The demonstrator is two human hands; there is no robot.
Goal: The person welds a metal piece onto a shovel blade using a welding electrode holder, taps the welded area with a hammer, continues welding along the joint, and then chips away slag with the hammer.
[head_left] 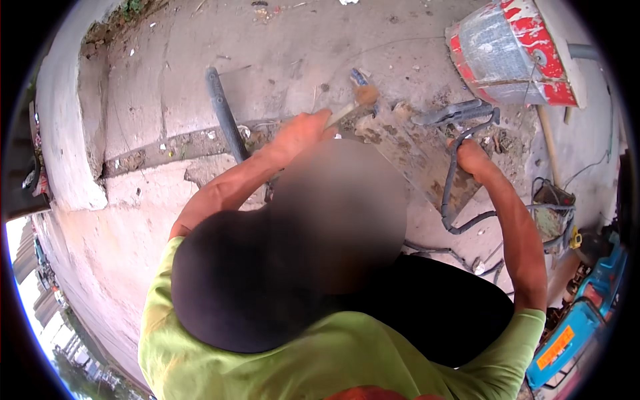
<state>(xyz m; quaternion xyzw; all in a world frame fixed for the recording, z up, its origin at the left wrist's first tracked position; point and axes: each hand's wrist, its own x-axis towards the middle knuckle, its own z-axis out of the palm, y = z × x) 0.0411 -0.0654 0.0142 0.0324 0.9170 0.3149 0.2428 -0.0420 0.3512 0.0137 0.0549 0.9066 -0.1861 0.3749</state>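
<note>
My left hand (303,138) is closed around the pale handle of a hammer (365,95) with a rusty-brown head. The head is over the ground by the far left corner of a flat, stained metal plate (427,157). At the plate's right edge, my right hand (472,159) grips it with curled fingers, partly hidden. A grey clamp-like tool, resembling a welding electrode holder (457,113), lies at the plate's far end. Its dark cable (448,193) loops past my right hand and back across the plate. A blurred patch hides the plate's near left side.
A dark pipe (225,110) stands out of a rough groove in the concrete on the left. A red-and-white bucket (513,53) is tipped at the far right. Near it are a wooden stick (549,143), a greenish metal box (552,213) and a blue toolbox (567,333).
</note>
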